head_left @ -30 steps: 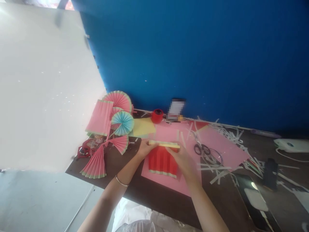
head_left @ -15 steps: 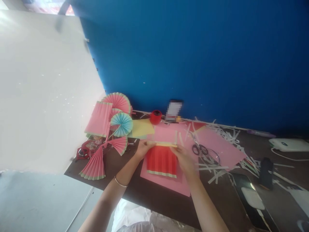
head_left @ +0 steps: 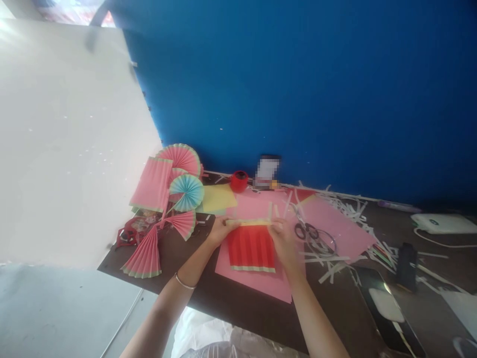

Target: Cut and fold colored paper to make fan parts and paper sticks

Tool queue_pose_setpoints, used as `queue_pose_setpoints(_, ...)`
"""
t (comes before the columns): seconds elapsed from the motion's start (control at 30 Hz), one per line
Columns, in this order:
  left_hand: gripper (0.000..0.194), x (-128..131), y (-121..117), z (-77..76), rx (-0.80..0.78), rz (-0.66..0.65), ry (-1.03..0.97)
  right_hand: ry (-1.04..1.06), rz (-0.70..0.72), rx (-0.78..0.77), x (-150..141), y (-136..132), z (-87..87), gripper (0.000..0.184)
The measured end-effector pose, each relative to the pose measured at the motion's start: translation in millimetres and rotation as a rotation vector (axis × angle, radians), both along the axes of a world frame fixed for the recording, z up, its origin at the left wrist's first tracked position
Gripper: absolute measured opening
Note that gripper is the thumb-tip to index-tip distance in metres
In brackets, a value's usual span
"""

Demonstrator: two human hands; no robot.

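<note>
A red pleated paper [head_left: 251,248] with pale yellow-green bands along its top and bottom edges is stretched between my hands. Pinched at its upper left corner is my left hand [head_left: 221,229], a bangle on that wrist. My right hand [head_left: 282,241] closes on the upper right corner. Fold lines run down the red paper. Beneath it lie pink sheets [head_left: 233,276] on the dark table.
Pleated fans, a pink one [head_left: 143,253] and a blue one [head_left: 187,192], stand at the left. Behind are a red tape roll [head_left: 239,182] and a yellow sheet [head_left: 219,197]. Scissors [head_left: 306,231], paper strips [head_left: 350,209] and a phone [head_left: 385,308] lie at right.
The folded top edge has turned between my fingers, and its band now lies flatter. My right hand has shifted slightly along that edge. The view has drifted a little.
</note>
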State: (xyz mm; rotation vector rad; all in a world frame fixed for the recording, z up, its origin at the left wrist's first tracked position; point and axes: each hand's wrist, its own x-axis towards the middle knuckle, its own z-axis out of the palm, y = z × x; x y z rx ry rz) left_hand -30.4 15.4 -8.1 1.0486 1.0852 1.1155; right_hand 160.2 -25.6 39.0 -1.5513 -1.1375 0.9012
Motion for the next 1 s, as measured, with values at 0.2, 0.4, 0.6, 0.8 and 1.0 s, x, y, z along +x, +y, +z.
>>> queue_pose_setpoints(0.2,0.024,2.0,-3.7,5.9,0.09,-0.032,0.103,0.027,0.008,-0.016,-9.3,1.6,6.8,0.055)
queue_pose_setpoints(0.4,0.033,9.5,-6.0,6.3,0.109,-0.031,0.147,-0.053,0.055,-0.056,-12.4,-0.7,10.3,0.04)
queue_pose_setpoints(0.6,0.032,11.0,-5.8,4.0,-0.026,-0.001,0.093,0.097,0.016,-0.104,-7.3,-1.0,3.7,0.033)
queue_pose_setpoints(0.8,0.031,4.9,-3.6,7.1,0.047,0.066,0.153,0.128,0.083,-0.082,2.1,-1.8,-5.7,0.035)
queue_pose_setpoints(1.0,0.033,0.6,-2.5,9.8,0.03,-0.033,0.029,0.143,0.012,-0.082,4.3,-2.3,-12.7,0.033)
